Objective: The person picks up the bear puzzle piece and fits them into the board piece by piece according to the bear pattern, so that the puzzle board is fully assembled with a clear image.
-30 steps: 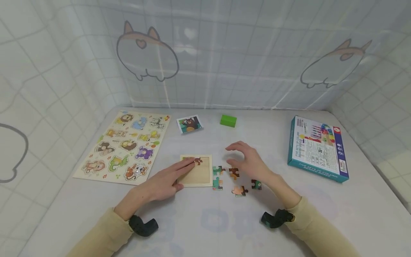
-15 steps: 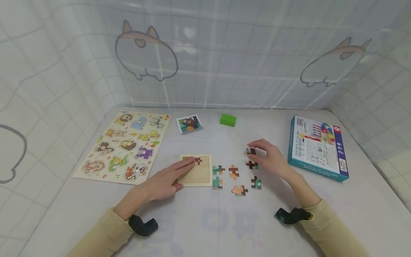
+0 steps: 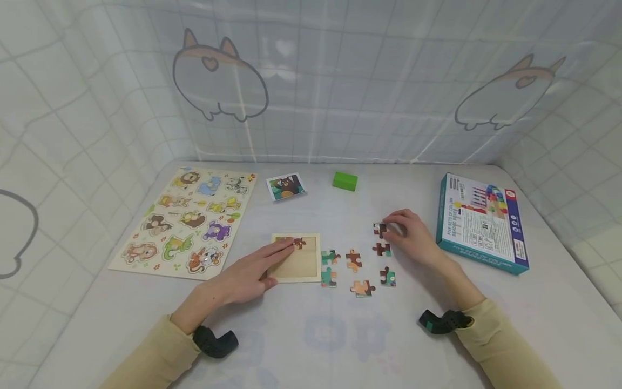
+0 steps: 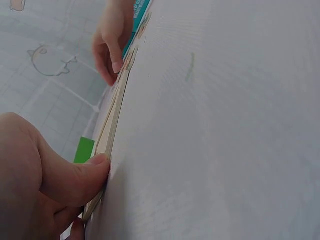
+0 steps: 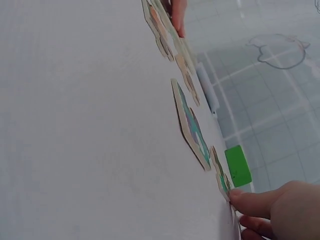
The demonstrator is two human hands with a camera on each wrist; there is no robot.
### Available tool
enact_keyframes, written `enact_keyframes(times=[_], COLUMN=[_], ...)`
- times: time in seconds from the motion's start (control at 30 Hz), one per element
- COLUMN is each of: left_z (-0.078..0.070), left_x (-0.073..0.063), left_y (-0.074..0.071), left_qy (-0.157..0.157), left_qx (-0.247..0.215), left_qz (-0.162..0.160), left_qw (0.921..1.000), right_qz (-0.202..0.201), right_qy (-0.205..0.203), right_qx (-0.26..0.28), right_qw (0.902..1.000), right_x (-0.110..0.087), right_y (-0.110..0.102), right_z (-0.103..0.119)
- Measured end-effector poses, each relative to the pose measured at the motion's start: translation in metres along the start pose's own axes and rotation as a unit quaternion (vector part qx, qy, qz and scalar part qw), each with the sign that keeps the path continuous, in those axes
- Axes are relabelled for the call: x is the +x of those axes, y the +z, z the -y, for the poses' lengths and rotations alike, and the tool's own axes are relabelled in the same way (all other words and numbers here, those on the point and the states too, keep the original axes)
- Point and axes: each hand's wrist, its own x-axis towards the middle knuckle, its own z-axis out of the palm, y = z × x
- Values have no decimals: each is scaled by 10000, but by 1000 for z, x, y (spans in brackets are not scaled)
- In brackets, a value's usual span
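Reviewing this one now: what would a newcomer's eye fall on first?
Probably the large animal board, colourful against the pale table at the left. Next, the teal-edged box at the right and the bright green block toward the back. Then the left hand on the wooden tray mid-table, the right hand by loose puzzle pieces.

Soft, diffuse light, faint shadows

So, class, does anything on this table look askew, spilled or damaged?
Nothing looks spilled or broken. The bear card lies slanted, unlike the square-set tray; loose puzzle pieces beside the tray seem ordinary mid-puzzle.
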Motion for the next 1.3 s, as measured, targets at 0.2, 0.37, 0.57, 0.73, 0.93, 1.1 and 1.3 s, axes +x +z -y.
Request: enact_keyframes(times=[0.2,0.37,0.57,0.73,0.93,1.1,1.3], left_z=[0,-1,-2,-2,-2,-2,-1], left_x=[1,1,1,0,0,0,0], left_y=[-1,-1,-1,-1,-1,-1,0], left_qy=[5,3,-18,-17,-9,-21,-22], left_qx=[-9,-25,-45,-93,-114,-86,-112], left_qz=[-4,2,13,8,-8,0,29], left_qw=[10000,10000,10000,10000,9999,10000,9999], right_qz=[-123,-165,-254,-196,-118,-135,-192], right_qy=[-182,-264,-323,-263,-246,-227,-191], right_qx=[15,55,-20,16,0,-35,-180], right_qw=[9998,9995,9992,9995,9996,9996,9995], right_x=[1,1,1,0,1,1,-1], right_y=[4,5,6,6,6,7,5], right_z=[-3,-5,-6,-5,-7,-6,-2])
